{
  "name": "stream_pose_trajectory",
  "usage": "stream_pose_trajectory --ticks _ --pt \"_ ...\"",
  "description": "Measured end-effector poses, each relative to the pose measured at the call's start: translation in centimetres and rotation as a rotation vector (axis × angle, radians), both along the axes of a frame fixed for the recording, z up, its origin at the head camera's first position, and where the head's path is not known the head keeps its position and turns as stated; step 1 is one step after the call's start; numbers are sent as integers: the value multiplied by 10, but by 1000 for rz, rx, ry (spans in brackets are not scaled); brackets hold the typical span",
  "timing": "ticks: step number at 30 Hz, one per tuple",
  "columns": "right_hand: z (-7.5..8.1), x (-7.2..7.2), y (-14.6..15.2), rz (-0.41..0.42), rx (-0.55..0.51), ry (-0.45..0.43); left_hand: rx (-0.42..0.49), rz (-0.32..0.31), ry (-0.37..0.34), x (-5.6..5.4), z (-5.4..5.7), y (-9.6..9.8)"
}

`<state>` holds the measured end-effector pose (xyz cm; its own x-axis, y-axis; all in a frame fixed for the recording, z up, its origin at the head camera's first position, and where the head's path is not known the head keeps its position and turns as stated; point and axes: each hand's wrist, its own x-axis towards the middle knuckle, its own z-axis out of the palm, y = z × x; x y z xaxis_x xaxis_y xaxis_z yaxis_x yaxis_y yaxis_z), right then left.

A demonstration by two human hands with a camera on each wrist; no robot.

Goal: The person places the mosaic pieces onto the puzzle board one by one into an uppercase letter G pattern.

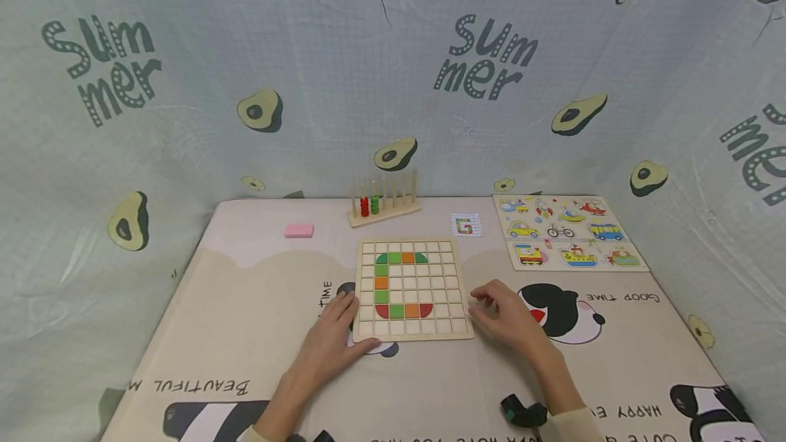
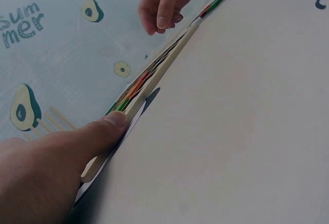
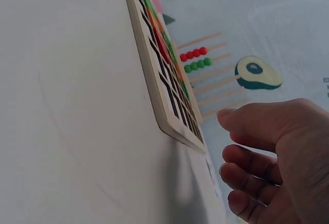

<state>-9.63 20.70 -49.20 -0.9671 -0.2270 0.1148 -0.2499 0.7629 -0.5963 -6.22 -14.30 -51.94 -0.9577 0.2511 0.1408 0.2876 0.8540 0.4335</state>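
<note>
A square wooden grid board lies on the table, with green, orange and red tiles set in its cells in a C shape. My left hand rests at the board's near left corner, fingers along the left side and thumb on the near edge. In the left wrist view that thumb lies against the board's rim. Beside the right edge, my right hand hovers with loosely bent fingers, nothing visible in it. The right wrist view shows its thumb apart from the fingers.
Behind the board stands a wooden peg rack with red and green beads. A small pattern card lies right of it, a pink block to the left. A vehicle puzzle board lies at the back right. Patterned cloth hangs behind the table.
</note>
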Motion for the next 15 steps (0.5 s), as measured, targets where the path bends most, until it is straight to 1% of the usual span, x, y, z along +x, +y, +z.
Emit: stream_pose_trajectory --ticks 5,7,15 --pt "-4 3 12 8 -1 57 6 -1 -4 0 0 0" --pt "-6 5 17 5 1 66 5 -2 -5 0 0 0" --pt "-7 16 31 -48 37 12 -4 4 -3 -1 0 0"
